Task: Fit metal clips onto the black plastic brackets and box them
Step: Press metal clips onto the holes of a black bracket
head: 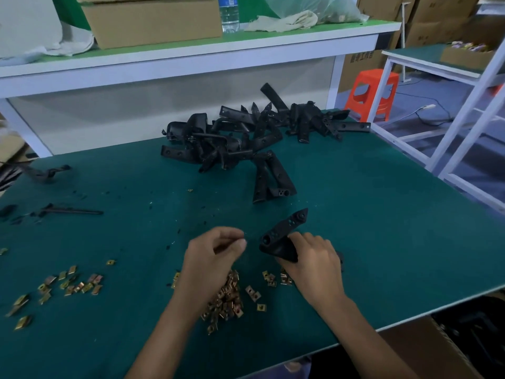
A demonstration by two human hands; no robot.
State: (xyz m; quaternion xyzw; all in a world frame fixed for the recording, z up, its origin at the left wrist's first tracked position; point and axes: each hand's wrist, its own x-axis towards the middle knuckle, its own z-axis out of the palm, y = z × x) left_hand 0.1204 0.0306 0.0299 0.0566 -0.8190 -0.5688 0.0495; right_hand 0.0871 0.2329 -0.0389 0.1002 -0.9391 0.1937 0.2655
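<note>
1. Head view, the hands: the right hand [314, 258] is wrapped around the lower end of one black bracket [284, 235], holding it just above the green surface [382, 214]. The left hand [216, 250] has thumb and fingertips drawn together in a pinch. Whether a clip sits between them cannot be told, since nothing shows in the pinch.

2. Head view, the relation that matters: the held bracket lies directly right of the left hand's pinch, near but apart from it. Its long axis runs diagonally, from the gripped end near the person up and away to the right, with a holed face turned toward the camera. The left hand is the nearer one for bringing a clip across to the bracket's near end, so the coming move looks like a short sideways approach.

3. Head view, supplies: a heap of metal clips [226, 299] lies on the surface under the left wrist, with a looser scatter of clips [71, 283] well to the left. The pile of brackets [246, 135] waiting for clips sits farther back, well apart from both hands.

4. Head view, boxing: a cardboard box [426, 348] stands below the surface's near right edge, closest to the right hand.
</note>
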